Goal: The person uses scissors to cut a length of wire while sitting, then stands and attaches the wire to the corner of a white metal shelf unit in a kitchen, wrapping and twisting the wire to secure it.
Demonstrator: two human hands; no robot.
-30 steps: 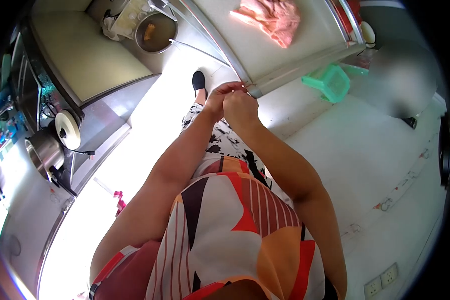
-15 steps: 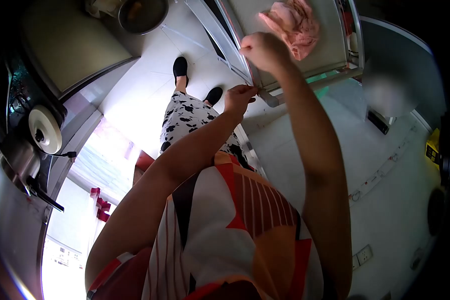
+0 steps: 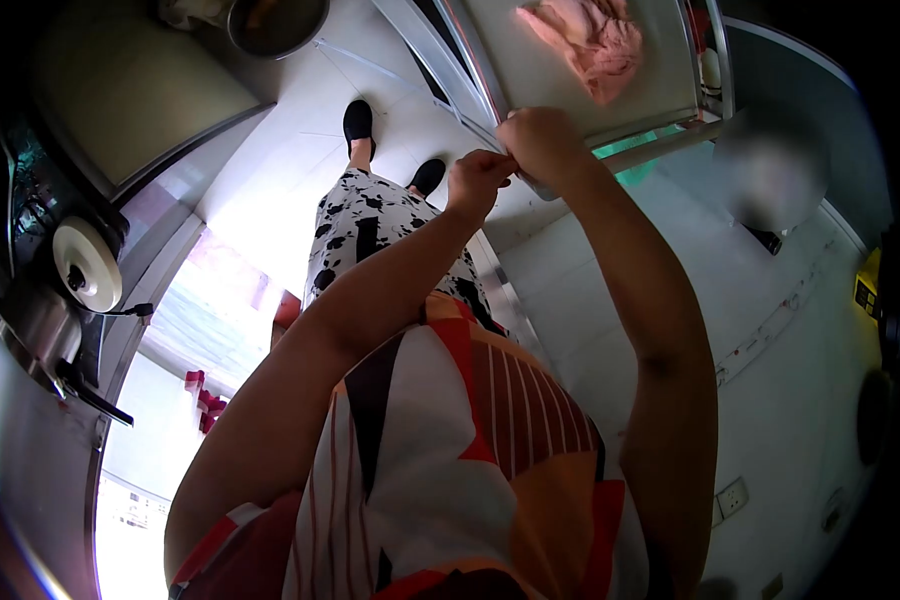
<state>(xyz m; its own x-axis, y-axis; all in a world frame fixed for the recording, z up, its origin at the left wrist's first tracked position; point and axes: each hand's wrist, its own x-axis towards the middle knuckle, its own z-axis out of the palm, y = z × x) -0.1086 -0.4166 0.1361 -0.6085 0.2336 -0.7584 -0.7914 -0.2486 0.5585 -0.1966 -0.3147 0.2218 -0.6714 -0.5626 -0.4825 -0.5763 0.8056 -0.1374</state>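
Note:
My left hand is closed in a pinch at the near corner of a metal-edged surface. Whatever sits between its fingertips is too small to make out. Right beside it, my right hand is also closed, its fingers curled and almost meeting the left fingertips; what it grips, if anything, is hidden. A crumpled pink cloth lies on the pale surface beyond my right hand.
A dark round pan is at the upper left. On the left are a cream lid-like disc and a metal pot with a black handle. A wall socket is at the lower right.
My right hand has come down from over the metal-edged surface, closer to my left hand at the corner. My left hand has risen slightly and still pinches.

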